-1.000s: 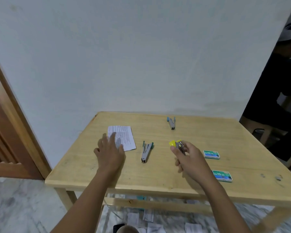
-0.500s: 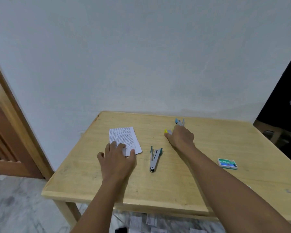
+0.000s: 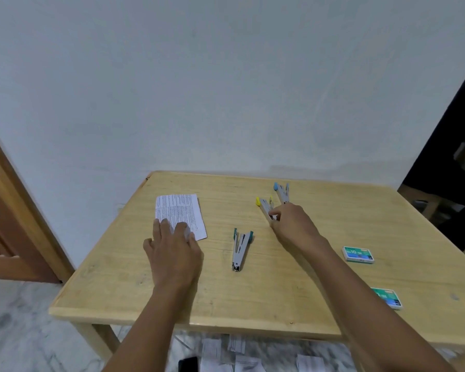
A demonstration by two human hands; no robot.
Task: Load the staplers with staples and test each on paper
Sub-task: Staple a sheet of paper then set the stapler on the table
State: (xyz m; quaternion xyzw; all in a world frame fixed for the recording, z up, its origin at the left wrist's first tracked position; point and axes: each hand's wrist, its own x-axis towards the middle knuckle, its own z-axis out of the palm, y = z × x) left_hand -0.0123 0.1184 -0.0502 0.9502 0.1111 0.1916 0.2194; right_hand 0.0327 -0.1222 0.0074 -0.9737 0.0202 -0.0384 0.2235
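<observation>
Three staplers lie on the wooden table (image 3: 293, 296). The teal-handled stapler (image 3: 240, 249) is in the middle, spread open. Farther back lie a yellow-tipped stapler (image 3: 263, 204) and, just behind it, a blue-tipped stapler (image 3: 282, 191). My right hand (image 3: 293, 226) reaches out, and its fingertips pinch the near end of the yellow-tipped stapler, which rests on the table. My left hand (image 3: 172, 253) lies flat with fingers spread over the near edge of a printed sheet of paper (image 3: 179, 209). Two green staple boxes (image 3: 358, 254) (image 3: 388, 298) sit at the right.
The table stands against a pale wall. A wooden door frame (image 3: 8, 210) is at the left. Several paper scraps (image 3: 236, 347) and a dark flat object (image 3: 187, 363) lie on the marble floor under the table's front edge.
My right hand carried the yellow-tipped stapler from in front of me to the back of the table beside the blue-tipped one. My left hand slid onto the paper's near edge.
</observation>
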